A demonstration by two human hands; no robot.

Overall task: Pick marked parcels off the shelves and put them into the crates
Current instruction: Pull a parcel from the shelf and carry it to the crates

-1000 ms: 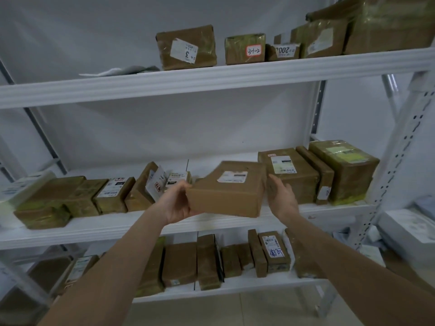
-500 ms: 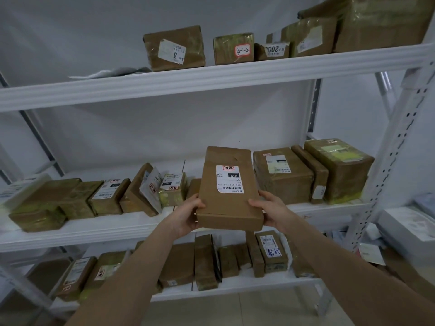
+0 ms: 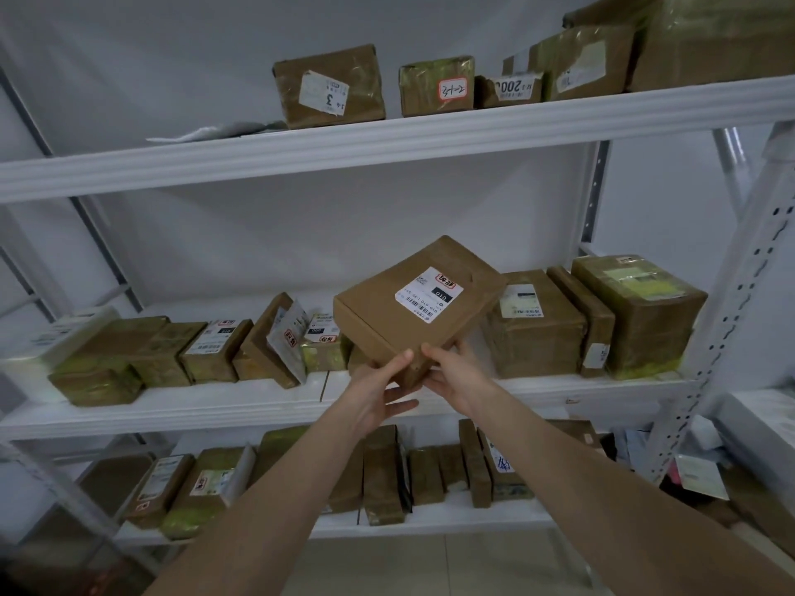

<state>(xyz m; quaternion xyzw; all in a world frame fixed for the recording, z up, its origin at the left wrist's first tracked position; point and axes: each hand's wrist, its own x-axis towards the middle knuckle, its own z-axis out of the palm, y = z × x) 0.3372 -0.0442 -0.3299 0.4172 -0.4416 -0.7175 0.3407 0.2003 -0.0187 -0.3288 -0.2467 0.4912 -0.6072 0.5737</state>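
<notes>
Turned since half a second ago, the parcel (image 3: 413,316) no longer faces the person squarely: one corner now points near, and its white label (image 3: 429,295), printed 010 with a red-marked tag, sits askew. Both hands have slid in from the parcel's sides to meet at that near corner.

The left hand (image 3: 378,393) has its grip clamped on the parcel, thumb on the top face and fingers underneath. The right hand (image 3: 456,380), just beside it, is clamped on the same corner, thumb on top and the rest of the hand below.

The parcel is held in the air in front of the middle shelf (image 3: 215,406), tilted with its far end raised, touching nothing but the hands. Behind it on that shelf are brown boxes (image 3: 533,324), to its left and right. More taped parcels stand on the top shelf (image 3: 387,139) and the bottom shelf (image 3: 451,516). A white perforated post (image 3: 731,337) rises at right.
</notes>
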